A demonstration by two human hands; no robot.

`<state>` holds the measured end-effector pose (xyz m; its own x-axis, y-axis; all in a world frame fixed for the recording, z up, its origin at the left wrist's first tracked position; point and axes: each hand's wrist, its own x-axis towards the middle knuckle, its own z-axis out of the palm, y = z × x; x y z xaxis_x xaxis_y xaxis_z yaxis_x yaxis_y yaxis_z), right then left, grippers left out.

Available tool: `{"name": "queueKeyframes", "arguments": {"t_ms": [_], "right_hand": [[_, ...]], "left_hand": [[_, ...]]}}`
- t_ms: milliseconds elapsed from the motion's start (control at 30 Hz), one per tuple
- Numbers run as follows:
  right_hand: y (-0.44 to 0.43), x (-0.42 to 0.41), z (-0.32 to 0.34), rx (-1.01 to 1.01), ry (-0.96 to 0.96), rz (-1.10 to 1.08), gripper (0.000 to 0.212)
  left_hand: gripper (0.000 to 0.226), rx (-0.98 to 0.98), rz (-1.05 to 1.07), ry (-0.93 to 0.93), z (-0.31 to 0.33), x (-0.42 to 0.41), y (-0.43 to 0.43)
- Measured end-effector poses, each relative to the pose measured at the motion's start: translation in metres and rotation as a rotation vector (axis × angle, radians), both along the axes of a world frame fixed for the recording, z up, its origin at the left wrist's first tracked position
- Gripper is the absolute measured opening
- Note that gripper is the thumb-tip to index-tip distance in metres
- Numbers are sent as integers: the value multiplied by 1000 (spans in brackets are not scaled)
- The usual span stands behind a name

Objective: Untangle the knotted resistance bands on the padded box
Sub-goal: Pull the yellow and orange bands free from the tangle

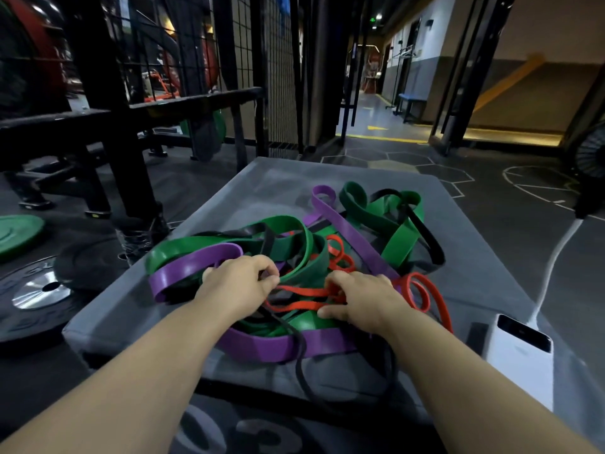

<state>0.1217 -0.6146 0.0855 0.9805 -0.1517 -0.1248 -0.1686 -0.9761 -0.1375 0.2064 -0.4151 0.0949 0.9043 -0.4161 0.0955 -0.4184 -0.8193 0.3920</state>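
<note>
The bands (316, 257) lie tangled mid-frame on the box (262, 191). The left hand (240, 285), fingers curled, pinches one end of a red band (304, 291). The right hand (366, 304) grips it further along. A white device (520, 352) sits lower right.

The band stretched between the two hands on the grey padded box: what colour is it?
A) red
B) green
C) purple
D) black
A: the red band runs straight from the pinching fingertips of the left hand to the right hand, whose fingers curl round it.
</note>
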Motion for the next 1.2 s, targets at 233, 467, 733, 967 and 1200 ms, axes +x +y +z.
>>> {"name": "queueKeyframes", "arguments": {"t_ms": [233, 467, 733, 967, 1200], "right_hand": [[-9, -10, -3, -38, -194, -27, 40], [-37, -27, 21, 511, -614, -304, 27], [-52, -47, 56, 1212, -1066, -512, 15], [-49, -57, 63, 473, -505, -529, 47], [-29, -48, 31, 54, -91, -311, 81]], "left_hand": [[5, 13, 43, -20, 1, -1, -3], [38, -101, 85, -103, 2, -5, -6], [47, -55, 137, -244, 3, -10, -12], [40, -31, -171, -228, -1, -17, -20], [44, 165, -158, -227, 0, -19, -28]]}}
